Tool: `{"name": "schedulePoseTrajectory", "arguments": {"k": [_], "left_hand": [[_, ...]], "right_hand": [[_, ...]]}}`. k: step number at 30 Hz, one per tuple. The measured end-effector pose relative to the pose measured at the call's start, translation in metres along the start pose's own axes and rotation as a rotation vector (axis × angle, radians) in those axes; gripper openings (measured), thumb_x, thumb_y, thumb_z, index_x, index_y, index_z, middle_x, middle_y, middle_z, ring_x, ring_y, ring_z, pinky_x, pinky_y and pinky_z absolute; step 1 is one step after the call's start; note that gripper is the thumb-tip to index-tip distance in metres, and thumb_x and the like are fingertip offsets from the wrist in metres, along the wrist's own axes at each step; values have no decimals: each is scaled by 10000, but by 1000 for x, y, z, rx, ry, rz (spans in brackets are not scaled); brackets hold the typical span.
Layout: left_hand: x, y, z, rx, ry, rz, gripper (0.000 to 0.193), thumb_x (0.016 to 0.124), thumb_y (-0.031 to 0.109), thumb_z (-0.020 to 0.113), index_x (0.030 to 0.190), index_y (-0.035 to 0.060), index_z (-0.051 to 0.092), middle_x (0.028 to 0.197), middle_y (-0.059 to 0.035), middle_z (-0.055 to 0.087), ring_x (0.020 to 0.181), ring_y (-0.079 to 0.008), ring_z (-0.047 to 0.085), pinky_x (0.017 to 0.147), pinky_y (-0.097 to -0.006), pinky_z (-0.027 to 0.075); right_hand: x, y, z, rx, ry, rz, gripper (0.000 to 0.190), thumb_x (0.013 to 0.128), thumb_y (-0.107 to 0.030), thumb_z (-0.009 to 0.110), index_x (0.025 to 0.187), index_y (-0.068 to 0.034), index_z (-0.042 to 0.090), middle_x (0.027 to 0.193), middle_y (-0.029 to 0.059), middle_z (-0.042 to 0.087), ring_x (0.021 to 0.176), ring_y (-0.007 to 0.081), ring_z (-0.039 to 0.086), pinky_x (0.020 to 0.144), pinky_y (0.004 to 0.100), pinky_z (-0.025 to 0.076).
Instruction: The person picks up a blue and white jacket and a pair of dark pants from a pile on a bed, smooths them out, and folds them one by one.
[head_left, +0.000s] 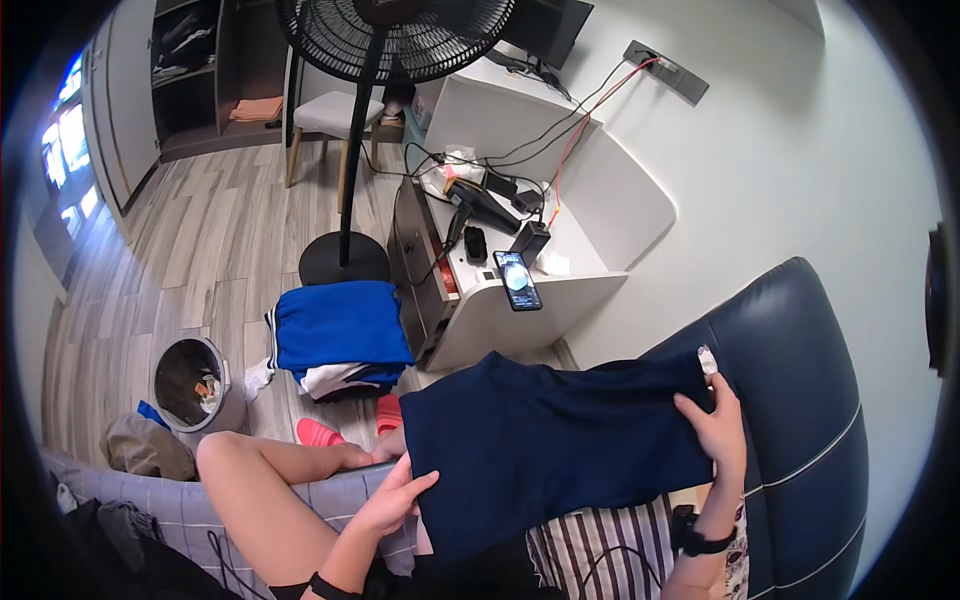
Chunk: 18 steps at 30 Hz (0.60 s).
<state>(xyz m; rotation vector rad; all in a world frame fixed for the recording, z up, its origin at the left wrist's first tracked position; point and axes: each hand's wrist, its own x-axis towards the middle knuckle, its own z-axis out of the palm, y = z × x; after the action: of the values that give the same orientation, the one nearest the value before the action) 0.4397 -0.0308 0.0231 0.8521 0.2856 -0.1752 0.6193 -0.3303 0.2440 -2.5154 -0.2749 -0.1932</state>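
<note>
A dark navy garment lies spread across the person's lap and the bed, its kind not certain. My left hand grips its left edge, thumb on top and the fingers partly hidden beneath. My right hand is at its far right end, beside a small white patterned piece at the corner; the thumb lies on the cloth and some fingers are hidden. Beyond the garment, a stack of folded clothes with a blue item on top stands near the fan's base.
A black standing fan rises behind the stack. A grey waste bin and pink slippers are on the floor. The white bedside cabinet holds a phone, a hair dryer and cables. A dark blue padded headboard borders the right.
</note>
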Motion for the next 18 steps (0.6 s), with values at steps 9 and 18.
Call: {"name": "schedulePoseTrajectory", "arguments": {"k": [9,18], "left_hand": [[-10,0,57,107,64,296,579,907,-15,398,1437,128,216,1254,-45,499,774,-9,542,515,-157,421],[-36,24,79,-465,183,140,589,873,247,479,1408,79,299,950,-39,594,631,-85,568,488,-190,447]], "right_hand": [[-112,-135,162,-448,-350,-204,530,690,-295,696,1022,41,455,833,183,587,722,362,607,631,444,492],[-117,-132,137,-130,-315,-380,791,723,-518,675,1131,117,437,925,232,561,851,358,596,718,391,494]]}}
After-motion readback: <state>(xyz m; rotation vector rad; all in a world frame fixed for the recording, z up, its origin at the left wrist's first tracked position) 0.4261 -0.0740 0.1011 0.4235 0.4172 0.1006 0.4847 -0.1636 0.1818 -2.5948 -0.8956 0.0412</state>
